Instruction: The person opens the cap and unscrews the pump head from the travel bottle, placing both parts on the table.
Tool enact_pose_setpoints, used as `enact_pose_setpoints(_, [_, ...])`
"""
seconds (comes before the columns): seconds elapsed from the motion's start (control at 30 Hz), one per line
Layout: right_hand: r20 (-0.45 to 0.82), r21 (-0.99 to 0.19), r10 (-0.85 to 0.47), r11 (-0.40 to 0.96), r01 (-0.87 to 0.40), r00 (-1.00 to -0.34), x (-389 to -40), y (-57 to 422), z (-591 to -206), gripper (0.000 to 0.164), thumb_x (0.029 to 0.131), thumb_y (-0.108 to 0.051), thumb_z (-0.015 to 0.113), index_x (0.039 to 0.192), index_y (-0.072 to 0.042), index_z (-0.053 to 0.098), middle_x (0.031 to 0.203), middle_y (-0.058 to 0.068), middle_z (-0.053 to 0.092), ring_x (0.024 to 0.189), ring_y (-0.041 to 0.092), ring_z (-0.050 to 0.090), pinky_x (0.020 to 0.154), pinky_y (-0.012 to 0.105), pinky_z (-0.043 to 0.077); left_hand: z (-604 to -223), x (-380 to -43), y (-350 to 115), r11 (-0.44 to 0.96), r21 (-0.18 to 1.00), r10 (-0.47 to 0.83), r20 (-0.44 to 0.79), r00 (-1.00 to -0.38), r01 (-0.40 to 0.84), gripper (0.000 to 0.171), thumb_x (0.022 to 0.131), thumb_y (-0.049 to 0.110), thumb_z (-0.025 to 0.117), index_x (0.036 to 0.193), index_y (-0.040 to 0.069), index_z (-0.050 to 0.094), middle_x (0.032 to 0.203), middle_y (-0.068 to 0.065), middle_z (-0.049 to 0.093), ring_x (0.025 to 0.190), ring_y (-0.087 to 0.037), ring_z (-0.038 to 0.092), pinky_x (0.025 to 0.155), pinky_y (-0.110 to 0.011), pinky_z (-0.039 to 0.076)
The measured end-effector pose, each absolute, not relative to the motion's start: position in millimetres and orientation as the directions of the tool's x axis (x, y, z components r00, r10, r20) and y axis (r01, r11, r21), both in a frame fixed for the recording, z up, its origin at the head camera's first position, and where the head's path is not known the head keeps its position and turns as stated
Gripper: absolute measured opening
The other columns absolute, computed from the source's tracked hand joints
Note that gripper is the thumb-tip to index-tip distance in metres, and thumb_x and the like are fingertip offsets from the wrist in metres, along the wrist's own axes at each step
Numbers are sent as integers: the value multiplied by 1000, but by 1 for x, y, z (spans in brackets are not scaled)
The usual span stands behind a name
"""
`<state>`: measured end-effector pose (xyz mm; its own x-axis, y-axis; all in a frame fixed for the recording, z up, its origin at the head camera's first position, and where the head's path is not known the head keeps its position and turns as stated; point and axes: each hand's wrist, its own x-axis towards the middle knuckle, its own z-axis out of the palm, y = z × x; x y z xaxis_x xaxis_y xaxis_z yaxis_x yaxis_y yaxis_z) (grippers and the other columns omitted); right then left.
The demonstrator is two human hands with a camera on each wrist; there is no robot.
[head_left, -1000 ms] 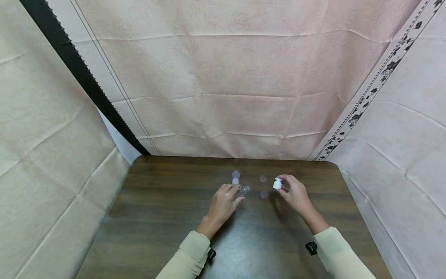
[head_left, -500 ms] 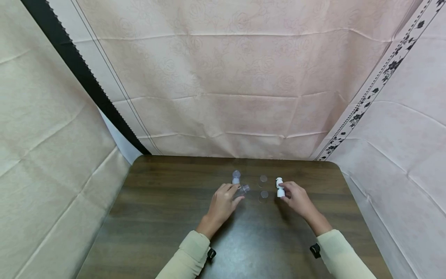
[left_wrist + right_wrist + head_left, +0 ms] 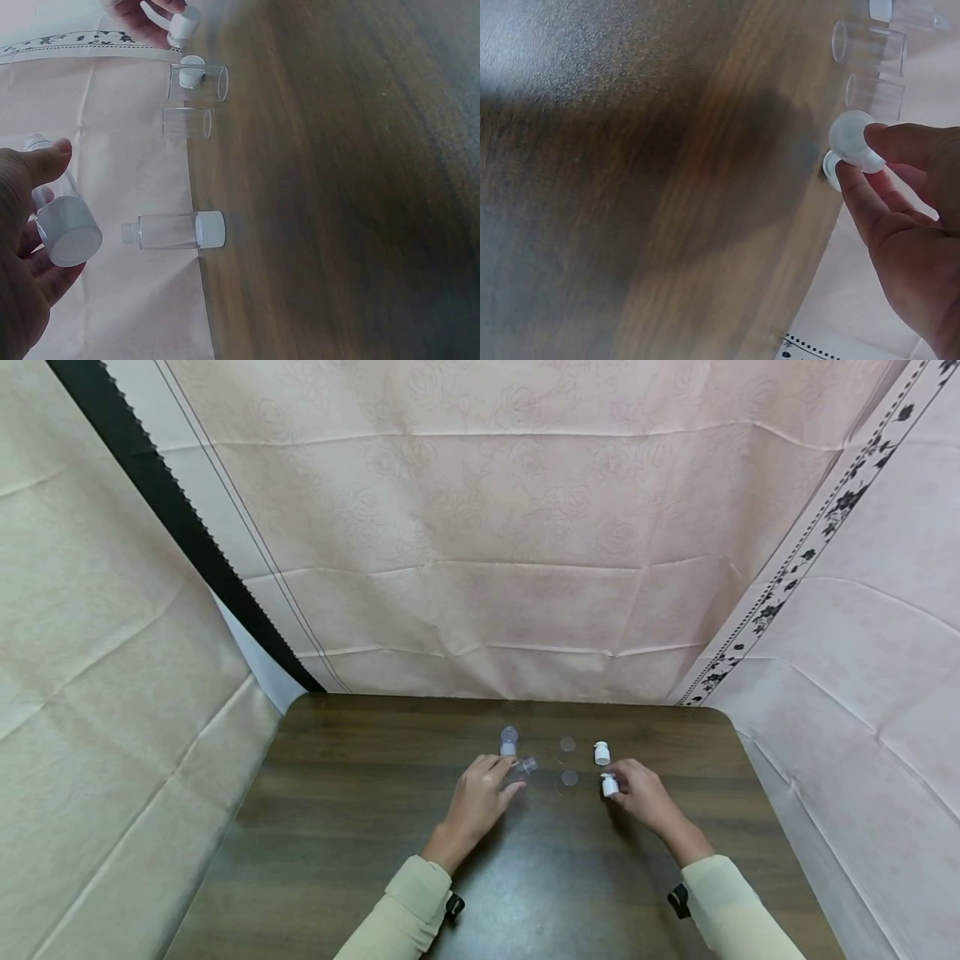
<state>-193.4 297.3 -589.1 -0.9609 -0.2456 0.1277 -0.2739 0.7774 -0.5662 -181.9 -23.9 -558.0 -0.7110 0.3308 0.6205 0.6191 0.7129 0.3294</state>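
Observation:
My left hand (image 3: 480, 797) holds a small clear bottle (image 3: 66, 217) with a white base, tilted, its base toward the left wrist camera. Beside it, a similar clear bottle (image 3: 169, 231) with a white base stands upright on the table. My right hand (image 3: 642, 795) pinches a small white pump top (image 3: 610, 786) between thumb and fingers, low over the table; whether it touches the wood I cannot tell. A second white pump top (image 3: 602, 753) stands just beyond that hand, apart from the held one.
Two clear open cylinders, a farther cover (image 3: 567, 744) and a nearer cover (image 3: 569, 778), stand between the hands. The brown wooden table (image 3: 360, 827) ends at the back against a pale hanging cloth (image 3: 487, 527).
My right hand has moved slightly toward me with one white pump top, leaving the other standing behind it. The left hand and its bottle have stayed almost still.

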Motion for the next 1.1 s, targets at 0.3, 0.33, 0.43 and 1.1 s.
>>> enact_pose_setpoints(0.3, [37,-574,-235,790,-213,-971,-195,301,-594,35,81,8,79,114,10,69,111,25,66,94,35,71,81,45,60,-559,-183,-24,710,307,341,638,-690,634,42,79,25,92,113,5,77,101,-7,75,88,-20,68,75,-32,60])
enact_pose_setpoints(0.33, [29,-578,-233,789,-207,-972,-195,301,-595,35,81,8,79,114,10,69,111,25,66,94,35,71,81,45,60,-558,-183,-24,710,306,342,636,-691,634,42,79,25,91,113,5,77,101,-7,75,88,-19,68,75,-32,60])
enact_pose_setpoints(0.43, [11,-578,-231,793,-195,-973,-196,301,-596,35,81,8,79,114,10,69,112,26,67,94,35,71,81,44,60,-559,-183,-24,710,307,346,631,-694,634,42,80,24,91,114,4,76,102,-7,75,88,-20,68,76,-32,60])
enact_pose_setpoints(1.1, [-69,-574,-236,804,-155,-969,-197,303,-596,43,83,5,78,125,6,68,123,28,63,104,38,71,86,48,60,-560,-186,-26,720,348,324,597,-734,600,43,82,24,89,117,5,75,104,-7,75,90,-19,70,76,-31,61])
